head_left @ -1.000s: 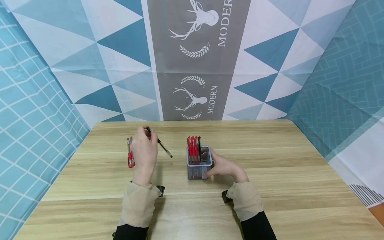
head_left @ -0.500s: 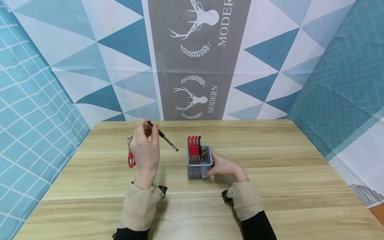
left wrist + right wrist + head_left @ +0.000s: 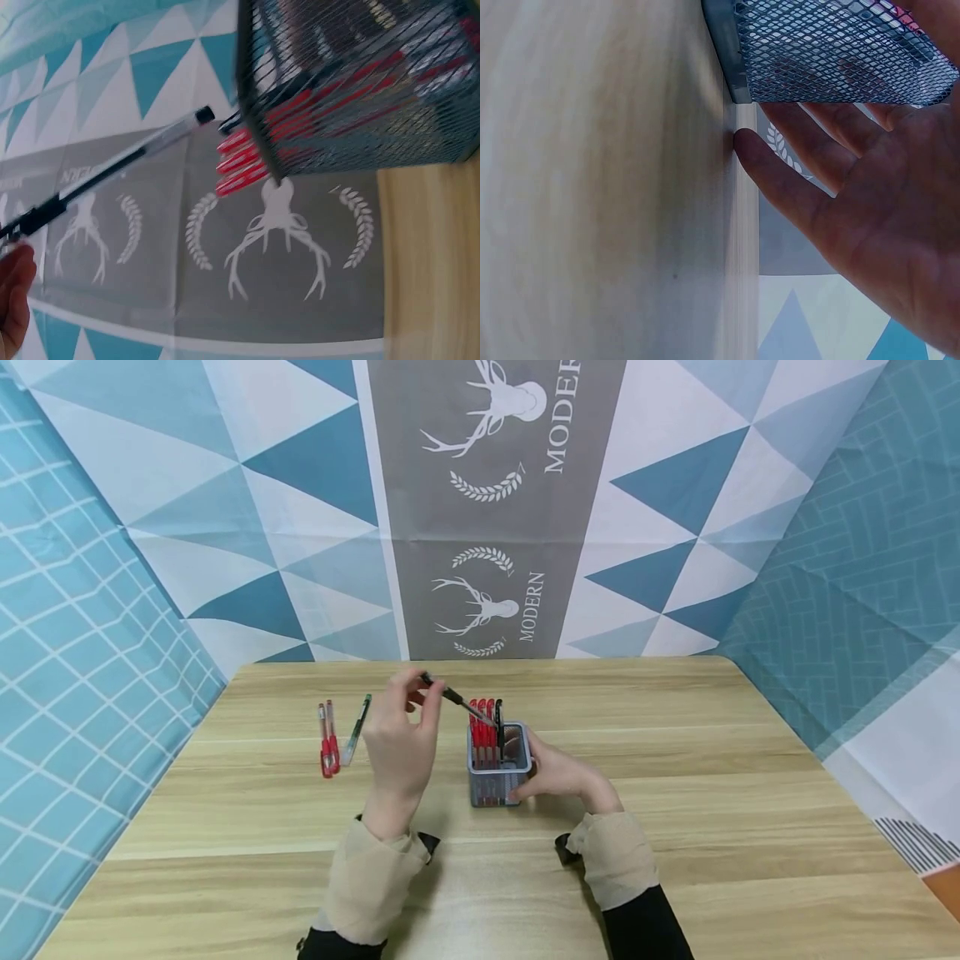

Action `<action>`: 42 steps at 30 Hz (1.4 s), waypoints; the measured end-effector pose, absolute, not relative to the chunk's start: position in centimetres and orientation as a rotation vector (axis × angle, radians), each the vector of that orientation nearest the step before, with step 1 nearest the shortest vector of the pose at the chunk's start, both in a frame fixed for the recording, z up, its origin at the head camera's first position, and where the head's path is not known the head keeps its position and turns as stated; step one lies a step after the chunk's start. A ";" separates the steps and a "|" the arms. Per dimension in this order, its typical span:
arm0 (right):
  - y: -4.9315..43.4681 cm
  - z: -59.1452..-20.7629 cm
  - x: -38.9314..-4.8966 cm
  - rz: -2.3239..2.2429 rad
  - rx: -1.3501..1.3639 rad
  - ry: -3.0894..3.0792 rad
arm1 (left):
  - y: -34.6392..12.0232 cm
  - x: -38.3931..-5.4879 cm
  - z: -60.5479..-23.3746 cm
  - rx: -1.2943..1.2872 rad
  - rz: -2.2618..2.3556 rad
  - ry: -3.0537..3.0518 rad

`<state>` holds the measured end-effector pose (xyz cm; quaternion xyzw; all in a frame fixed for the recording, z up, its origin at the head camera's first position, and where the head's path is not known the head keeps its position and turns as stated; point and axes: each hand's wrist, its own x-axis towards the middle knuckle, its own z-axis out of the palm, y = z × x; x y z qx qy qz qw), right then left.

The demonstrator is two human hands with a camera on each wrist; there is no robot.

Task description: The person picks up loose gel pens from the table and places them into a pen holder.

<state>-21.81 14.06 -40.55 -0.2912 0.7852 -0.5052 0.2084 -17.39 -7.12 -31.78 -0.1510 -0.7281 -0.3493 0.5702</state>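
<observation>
My left hand point(image 3: 401, 739) pinches a black pen point(image 3: 453, 695) near its upper end, between thumb and fingers. The pen slants down to the right, and its clear lower end overlaps the pens standing in the mesh pen holder point(image 3: 483, 788). In the left wrist view this pen point(image 3: 105, 174) points toward the holder's rim. Three red pens point(image 3: 482, 743) and a black pen point(image 3: 499, 722) stand in a row along the holder's left and middle. My right hand point(image 3: 558, 774) holds the holder from its right side, thumb in front, other fingers partly hidden behind it.
Left of my left hand, two red pens point(image 3: 327, 743) lie side by side on the wooden table point(image 3: 720, 793). Beside them lies a slanted dark pen with a green end point(image 3: 358, 727). A patterned cloth point(image 3: 480, 518) hangs behind the table's far edge.
My left hand has moved right with the black pen, from beside the lying pens to over the holder's left edge. The green-ended pen has come into view. My right hand stays on the holder.
</observation>
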 end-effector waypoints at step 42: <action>14.2 -40.5 -21.8 -1.393 -0.757 2.176 | -2.2 -18.0 -36.6 -0.513 -0.542 -2.216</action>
